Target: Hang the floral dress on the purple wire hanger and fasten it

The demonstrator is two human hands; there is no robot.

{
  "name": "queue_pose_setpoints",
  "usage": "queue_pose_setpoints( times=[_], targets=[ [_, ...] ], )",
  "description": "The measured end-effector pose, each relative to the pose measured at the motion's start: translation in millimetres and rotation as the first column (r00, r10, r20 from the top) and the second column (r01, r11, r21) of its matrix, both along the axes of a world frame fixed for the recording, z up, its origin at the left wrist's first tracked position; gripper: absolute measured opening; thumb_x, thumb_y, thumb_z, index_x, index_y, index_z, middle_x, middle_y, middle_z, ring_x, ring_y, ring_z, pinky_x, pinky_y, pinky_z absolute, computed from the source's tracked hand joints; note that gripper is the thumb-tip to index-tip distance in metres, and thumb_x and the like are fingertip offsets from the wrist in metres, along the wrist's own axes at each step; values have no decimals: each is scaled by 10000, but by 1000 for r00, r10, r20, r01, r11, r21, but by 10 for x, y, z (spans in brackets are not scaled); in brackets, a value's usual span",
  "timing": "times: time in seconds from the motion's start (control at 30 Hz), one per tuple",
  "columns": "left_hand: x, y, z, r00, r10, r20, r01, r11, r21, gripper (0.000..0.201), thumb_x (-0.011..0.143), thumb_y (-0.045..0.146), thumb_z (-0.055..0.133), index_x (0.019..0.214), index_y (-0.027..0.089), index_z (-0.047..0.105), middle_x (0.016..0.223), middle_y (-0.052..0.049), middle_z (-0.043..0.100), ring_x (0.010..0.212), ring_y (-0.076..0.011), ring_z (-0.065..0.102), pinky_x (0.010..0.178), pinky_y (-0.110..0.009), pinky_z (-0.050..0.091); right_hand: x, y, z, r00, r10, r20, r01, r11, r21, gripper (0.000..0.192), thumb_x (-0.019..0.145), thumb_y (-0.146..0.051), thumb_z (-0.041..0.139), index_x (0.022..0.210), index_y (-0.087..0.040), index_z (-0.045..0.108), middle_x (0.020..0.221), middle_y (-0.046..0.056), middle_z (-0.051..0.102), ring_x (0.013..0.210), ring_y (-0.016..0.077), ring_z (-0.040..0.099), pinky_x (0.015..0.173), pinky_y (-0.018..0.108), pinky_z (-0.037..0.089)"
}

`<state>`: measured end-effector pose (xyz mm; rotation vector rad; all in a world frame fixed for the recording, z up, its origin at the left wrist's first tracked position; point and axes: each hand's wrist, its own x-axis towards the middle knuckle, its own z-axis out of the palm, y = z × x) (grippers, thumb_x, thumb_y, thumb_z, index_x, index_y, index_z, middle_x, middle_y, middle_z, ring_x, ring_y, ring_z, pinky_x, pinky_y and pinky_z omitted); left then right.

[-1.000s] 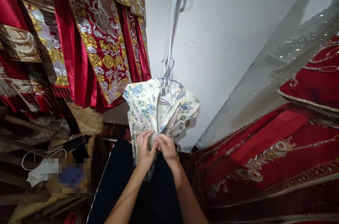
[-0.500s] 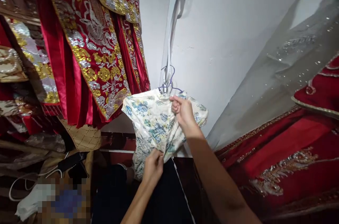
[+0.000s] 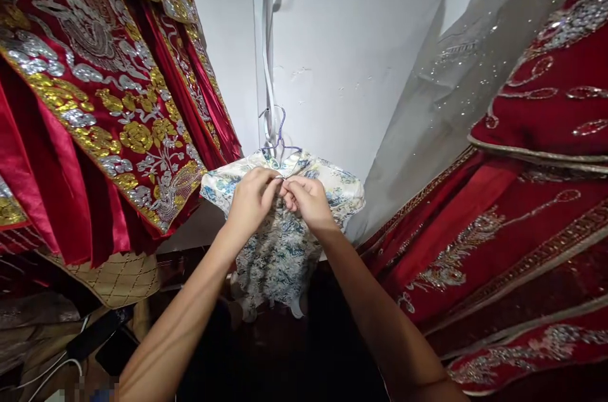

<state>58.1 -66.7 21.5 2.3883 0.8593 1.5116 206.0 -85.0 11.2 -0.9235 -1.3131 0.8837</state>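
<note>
While the floral dress point(image 3: 280, 244) hangs lengthwise from a purple hanger point(image 3: 279, 136) at the far wall, I see my left hand point(image 3: 251, 199) and right hand point(image 3: 308, 199) meet at its collar, each grip pinching fabric, red embroidered garments point(image 3: 109, 117) left

Left hand point(image 3: 251, 199): bare, no ring, no glove.
Right hand point(image 3: 308, 201): bare, no ring.
Forearms: bare, sleeves out of view.
Legs: dark trousers point(image 3: 285, 358).
</note>
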Motion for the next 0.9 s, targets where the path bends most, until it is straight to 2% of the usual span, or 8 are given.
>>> queue_pose_setpoints(
  times=[0.2,0.3,0.47,0.57,0.63,0.73,0.83,0.9],
  targets=[
    [-6,-29,31,967,161,198,-171,984,37,138,954,269,567,922,183,670,917,-39,683,920,-191,621,888,-317,450,110,207,-482,991,-120,56,123,991,-61,252,768,-334,567,563,-189,588,432,-31,466,431,108,399,462,257,278],
    [-327,123,20,798,227,558,-235,970,-58,121,922,289,624,916,176,666,893,-21,666,862,-156,613,840,-273,469,193,136,-748,992,-110,68,118,984,-136,243,748,-311,551,534,-196,565,418,-32,440,427,113,378,458,266,260],
    [-1041,443,-362,355,333,874,186,890,-415,160,886,233,639,756,171,569,701,6,581,707,-129,597,777,-273,516,221,-182,-804,995,-67,75,77,986,-150,228,767,-263,532,555,-200,588,450,-24,458,457,121,399,461,269,271],
    [-1055,426,-854,248,473,845,359,766,-534,151,870,222,619,746,175,547,692,12,583,686,-123,608,746,-279,529,127,-317,-820,998,-40,39,46,987,-154,230,778,-252,512,582,-201,621,464,-18,482,468,126,412,472,273,291],
    [-889,355,-1190,326,501,802,353,722,-595,107,829,259,654,817,172,592,761,5,627,722,-124,626,755,-278,526,70,-374,-925,999,-28,-31,22,983,-185,242,797,-282,518,600,-201,633,460,-19,479,460,124,393,472,274,290],
    [-634,280,-1499,631,466,620,182,688,-702,218,782,355,685,876,167,628,862,-39,684,851,-176,660,807,-302,519,73,-450,-1169,993,8,-114,-35,970,-242,250,820,-331,551,633,-196,647,478,-21,482,460,118,388,476,270,293],
    [-574,259,-1501,865,418,277,-125,715,-687,214,833,373,587,893,174,635,953,-94,718,989,-257,662,856,-351,504,178,-516,-1342,991,61,-123,-90,966,-244,258,837,-342,567,649,-193,661,503,-20,496,479,119,406,493,270,299],
    [-612,244,-1403,922,386,-20,-309,706,-637,157,817,306,573,882,185,649,985,-115,728,1022,-306,657,871,-382,486,260,-544,-1375,993,63,-100,-86,966,-245,265,840,-338,566,637,-196,662,505,-16,502,484,122,409,498,275,296]
  ],
)
